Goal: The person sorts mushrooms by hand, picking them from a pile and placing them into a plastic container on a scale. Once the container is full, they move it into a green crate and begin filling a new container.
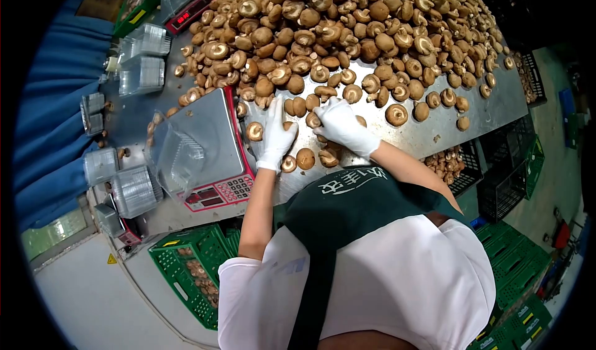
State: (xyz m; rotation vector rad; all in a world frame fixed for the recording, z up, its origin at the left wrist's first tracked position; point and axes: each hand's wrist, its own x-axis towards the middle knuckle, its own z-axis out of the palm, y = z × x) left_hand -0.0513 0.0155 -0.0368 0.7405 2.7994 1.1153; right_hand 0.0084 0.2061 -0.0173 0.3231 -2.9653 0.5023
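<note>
Both of my hands wear white gloves and rest low over the metal table among loose brown shiitake mushrooms. My left hand [277, 139] points away from me with its fingers stretched out. A mushroom [287, 125] shows partly in the gap by its thumb; I cannot see a firm grip on it. My right hand [347, 126] is curled, its fingertips against a mushroom [313, 120]. Under its palm side another mushroom [329, 156] is partly covered. Closer to me lie a round cap [305, 159] and a mushroom with its stem side up [288, 164].
A large mushroom heap [347, 21] covers the table's far side. Left of my hands stands a red-edged scale [214, 133] with a clear plastic tray [180, 157] on it. Stacked clear trays [141, 76] line the left edge. Green crates [192, 269] stand below the table.
</note>
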